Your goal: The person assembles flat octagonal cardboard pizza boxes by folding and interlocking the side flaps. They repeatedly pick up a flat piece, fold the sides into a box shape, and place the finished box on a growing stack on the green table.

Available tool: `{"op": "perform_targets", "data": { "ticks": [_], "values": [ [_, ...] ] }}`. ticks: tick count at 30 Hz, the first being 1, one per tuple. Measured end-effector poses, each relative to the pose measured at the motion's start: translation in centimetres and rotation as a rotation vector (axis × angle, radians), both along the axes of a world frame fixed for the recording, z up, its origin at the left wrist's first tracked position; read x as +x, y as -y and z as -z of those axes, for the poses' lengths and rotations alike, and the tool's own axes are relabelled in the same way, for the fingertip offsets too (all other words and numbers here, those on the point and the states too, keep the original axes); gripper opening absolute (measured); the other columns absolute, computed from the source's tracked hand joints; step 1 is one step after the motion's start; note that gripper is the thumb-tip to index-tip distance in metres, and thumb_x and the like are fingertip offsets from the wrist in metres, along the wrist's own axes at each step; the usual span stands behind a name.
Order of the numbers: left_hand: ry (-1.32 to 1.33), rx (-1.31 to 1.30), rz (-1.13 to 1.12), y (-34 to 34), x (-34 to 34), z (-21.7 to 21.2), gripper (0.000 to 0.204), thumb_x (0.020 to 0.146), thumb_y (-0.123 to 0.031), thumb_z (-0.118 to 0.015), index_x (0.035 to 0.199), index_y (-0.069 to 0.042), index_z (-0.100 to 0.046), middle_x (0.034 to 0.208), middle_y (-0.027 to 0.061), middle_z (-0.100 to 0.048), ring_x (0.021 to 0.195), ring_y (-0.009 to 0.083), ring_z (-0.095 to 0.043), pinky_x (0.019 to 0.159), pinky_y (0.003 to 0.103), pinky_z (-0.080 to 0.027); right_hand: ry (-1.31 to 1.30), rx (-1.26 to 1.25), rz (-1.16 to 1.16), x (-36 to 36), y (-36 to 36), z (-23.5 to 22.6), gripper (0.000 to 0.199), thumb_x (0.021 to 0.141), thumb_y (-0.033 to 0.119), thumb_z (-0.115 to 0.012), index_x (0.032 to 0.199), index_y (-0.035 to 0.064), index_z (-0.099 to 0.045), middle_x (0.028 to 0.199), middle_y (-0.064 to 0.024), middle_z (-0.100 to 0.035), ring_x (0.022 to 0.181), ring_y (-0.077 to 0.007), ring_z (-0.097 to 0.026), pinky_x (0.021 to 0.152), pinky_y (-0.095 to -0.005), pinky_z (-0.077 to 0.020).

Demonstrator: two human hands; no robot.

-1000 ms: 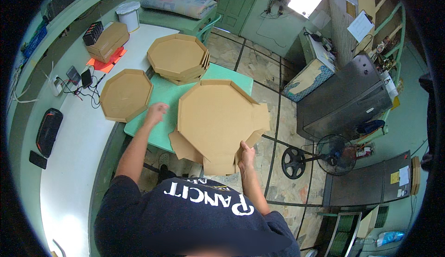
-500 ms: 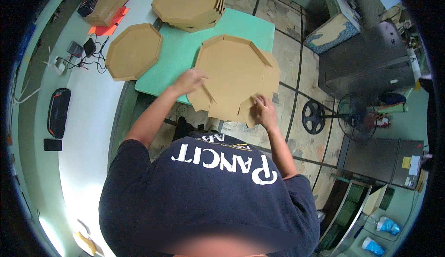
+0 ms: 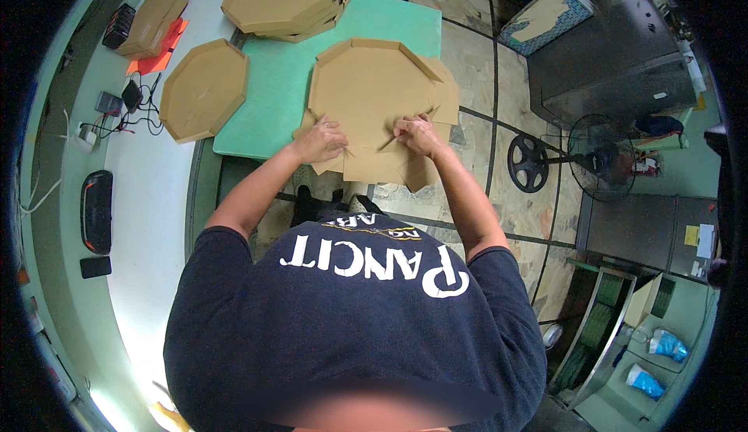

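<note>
A partly folded octagonal cardboard tray lies on the green table in front of me, its near edge overhanging. The far and far-left rims stand up; several flaps at the near and right sides lie flat or slanted. At the near-left edge my left hand is closed, fingers bent on a raised flap. My right hand pinches another flap near the near-right corner, which is tilted up. Both hands are palm-down with elbows out. The fingertips partly hide the creases they grip.
Beyond the tray, a stack of folded cardboard trays sits on the green table. One more octagonal tray straddles the white counter at left. Cables and a black adapter lie beside it. A standing fan is at right.
My right hand has moved left and inward, lifting a flap. My left hand has closed on the near-left flap. The whole view has shifted slightly.
</note>
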State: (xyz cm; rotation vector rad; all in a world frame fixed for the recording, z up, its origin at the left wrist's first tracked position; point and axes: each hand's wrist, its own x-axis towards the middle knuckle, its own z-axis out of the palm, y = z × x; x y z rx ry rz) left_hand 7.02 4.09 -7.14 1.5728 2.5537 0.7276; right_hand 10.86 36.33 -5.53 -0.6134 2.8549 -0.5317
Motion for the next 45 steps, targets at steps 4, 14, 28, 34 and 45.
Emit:
{"op": "perform_targets", "data": {
  "ticks": [4, 14, 28, 34, 45],
  "values": [
    [0.039, -0.036, -0.058, -0.7, 0.3, -0.1, 0.016, 0.085, -0.026, -0.065, 0.091, -0.011, -0.069, 0.094, 0.0058, -0.069, 0.103, 0.0289, -0.061, 0.108, 0.057, -0.028, -0.098, 0.056, -0.058, 1.8, 0.4, 0.7, 0.019, 0.08, 0.012, -0.062, 0.098, 0.0105, -0.066, 0.114, -0.0078, -0.064, 0.115, -0.0303, -0.055, 0.11, -0.047, -0.032],
    [0.172, 0.057, -0.277, -2.7, 1.9, -0.1, 0.011, 0.084, -0.02, -0.066, 0.088, -0.01, -0.068, 0.085, 0.0073, -0.067, 0.091, 0.0285, -0.063, 0.111, 0.057, -0.023, -0.262, 0.296, -0.228, 6.6, 1.5, -1.0, 0.103, 0.076, 0.068, -0.054, 0.136, -0.0138, -0.036, 0.148, -0.0291, -0.028, 0.141, -0.0382, -0.023, 0.118, -0.0461, -0.0117],
    [0.168, 0.003, -0.44, -2.7, 2.1, 0.4, 0.021, 0.089, -0.025, -0.06, 0.096, -0.008, -0.07, 0.08, 0.0119, -0.066, 0.1, 0.0307, -0.061, 0.103, 0.054, -0.032, -0.253, -0.264, 0.239, 2.9, 3.3, -1.0, 0.026, 0.092, 0.029, -0.056, 0.09, 0.0037, -0.062, 0.089, -0.0149, -0.061, 0.091, -0.0336, -0.058, 0.095, -0.0482, -0.0387],
    [0.091, 0.17, -0.399, -3.1, 3.0, 0.1, 0.023, 0.081, -0.03, -0.069, 0.096, -0.013, -0.07, 0.088, 0.0071, -0.062, 0.093, 0.0249, -0.059, 0.103, 0.049, -0.033, -0.237, -0.047, 0.154, 2.9, 3.8, -0.4, 0.024, 0.088, 0.031, -0.061, 0.096, 0.0088, -0.064, 0.098, -0.0088, -0.06, 0.096, -0.0282, -0.057, 0.089, -0.0443, -0.0406],
    [-0.215, -0.057, -0.346, -4.0, 2.6, -2.6, 0.02, 0.077, -0.029, -0.072, 0.092, -0.016, -0.07, 0.091, 0.0011, -0.062, 0.105, 0.0222, -0.055, 0.108, 0.06, -0.022, -0.403, 0.031, -0.113, 3.2, 3.9, -0.4, 0.016, 0.077, 0.023, -0.066, 0.086, 0.0103, -0.061, 0.087, -0.0064, -0.056, 0.09, -0.0259, -0.053, 0.081, -0.0398, -0.0416]
  ]
}}
